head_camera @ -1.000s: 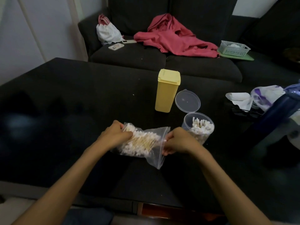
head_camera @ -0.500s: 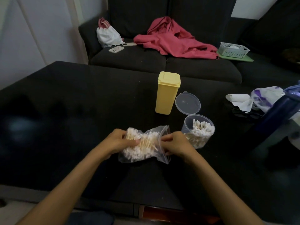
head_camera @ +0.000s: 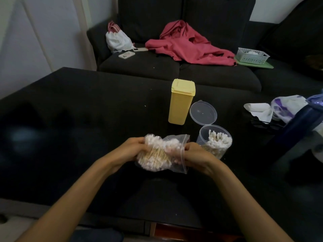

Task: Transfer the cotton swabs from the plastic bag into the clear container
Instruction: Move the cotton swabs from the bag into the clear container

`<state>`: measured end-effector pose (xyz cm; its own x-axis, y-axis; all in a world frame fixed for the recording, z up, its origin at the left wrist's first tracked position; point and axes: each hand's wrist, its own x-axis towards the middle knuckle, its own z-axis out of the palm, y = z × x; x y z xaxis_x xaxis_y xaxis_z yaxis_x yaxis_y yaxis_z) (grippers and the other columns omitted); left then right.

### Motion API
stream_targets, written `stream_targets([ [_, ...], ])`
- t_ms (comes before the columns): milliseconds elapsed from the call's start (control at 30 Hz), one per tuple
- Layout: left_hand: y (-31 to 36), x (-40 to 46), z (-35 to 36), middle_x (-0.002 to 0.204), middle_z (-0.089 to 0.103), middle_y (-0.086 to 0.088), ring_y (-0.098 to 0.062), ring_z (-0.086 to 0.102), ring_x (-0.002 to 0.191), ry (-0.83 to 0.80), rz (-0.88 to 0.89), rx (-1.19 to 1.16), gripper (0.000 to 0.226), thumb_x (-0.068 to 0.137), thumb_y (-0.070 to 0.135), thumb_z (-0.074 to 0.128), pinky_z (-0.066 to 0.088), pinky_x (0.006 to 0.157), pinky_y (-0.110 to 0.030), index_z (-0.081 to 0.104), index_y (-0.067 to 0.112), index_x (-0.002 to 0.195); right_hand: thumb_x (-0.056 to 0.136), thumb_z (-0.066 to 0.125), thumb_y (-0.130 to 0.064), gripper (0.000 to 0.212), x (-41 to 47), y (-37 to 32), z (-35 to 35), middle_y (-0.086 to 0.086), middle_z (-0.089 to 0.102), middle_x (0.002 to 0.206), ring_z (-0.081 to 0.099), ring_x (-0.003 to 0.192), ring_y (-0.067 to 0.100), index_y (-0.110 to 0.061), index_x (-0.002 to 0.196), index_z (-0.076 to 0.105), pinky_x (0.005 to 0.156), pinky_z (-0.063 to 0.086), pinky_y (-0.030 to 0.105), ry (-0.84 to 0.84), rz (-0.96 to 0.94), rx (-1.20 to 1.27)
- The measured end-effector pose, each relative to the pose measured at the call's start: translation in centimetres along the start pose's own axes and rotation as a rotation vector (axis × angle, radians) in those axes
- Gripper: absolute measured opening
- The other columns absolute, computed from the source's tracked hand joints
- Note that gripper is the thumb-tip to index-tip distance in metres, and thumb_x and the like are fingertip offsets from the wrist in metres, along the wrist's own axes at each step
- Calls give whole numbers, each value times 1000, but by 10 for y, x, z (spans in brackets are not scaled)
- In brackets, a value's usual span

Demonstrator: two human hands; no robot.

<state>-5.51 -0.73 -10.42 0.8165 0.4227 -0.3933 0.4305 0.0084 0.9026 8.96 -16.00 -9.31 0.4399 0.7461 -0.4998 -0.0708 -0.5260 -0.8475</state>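
A clear zip plastic bag [head_camera: 174,142] full of cotton swabs [head_camera: 155,156] is held between both hands just above the dark table [head_camera: 87,110]. My left hand [head_camera: 129,151] grips the bag's closed left end. My right hand [head_camera: 195,154] pinches the zip edge on the right. Just right of the bag stands the clear round container [head_camera: 215,142], tilted toward me, with many swabs inside. Its hinged lid [head_camera: 203,112] stands open behind it.
A yellow lidded box [head_camera: 180,102] stands behind the bag. Crumpled white and purple bags [head_camera: 283,107] and a dark blue bottle [head_camera: 300,123] lie at the right edge. Beyond the table, a dark sofa [head_camera: 218,75] carries a red garment, a white bag, a phone and a basket.
The bag has been bunched up and lifted a little. My right hand shifted along the zip edge, closer to my left hand, and the bag's mouth now faces right.
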Motion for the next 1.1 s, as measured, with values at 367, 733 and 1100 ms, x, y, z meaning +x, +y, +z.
stream_targets([
  [367, -6, 9, -1, 124, 58, -5, -17, 59, 109, 188, 0, 90, 53, 83, 14, 67, 50, 93, -37, 45, 17, 131, 78, 72, -23, 24, -10, -8, -12, 5, 72, 96, 68, 83, 12, -11, 99, 69, 69, 56, 20, 13, -32, -160],
  [733, 0, 3, 30, 139, 42, 15, 1, 31, 129, 135, 556, 881, 55, 87, 42, 60, 23, 110, -27, 40, 35, 137, 91, 57, -17, 14, -7, -5, 0, 15, 69, 99, 64, 78, 16, -10, 100, 64, 63, 53, 18, 132, -113, -241],
  [1100, 2, 12, 39, 107, 47, 14, -1, 41, 101, 210, 445, 803, 27, 94, 36, 49, 33, 83, -22, 53, 26, 119, 83, 66, -9, 4, -12, -11, -5, 5, 69, 75, 65, 54, 5, -9, 86, 67, 48, 48, 10, 93, 11, 60],
])
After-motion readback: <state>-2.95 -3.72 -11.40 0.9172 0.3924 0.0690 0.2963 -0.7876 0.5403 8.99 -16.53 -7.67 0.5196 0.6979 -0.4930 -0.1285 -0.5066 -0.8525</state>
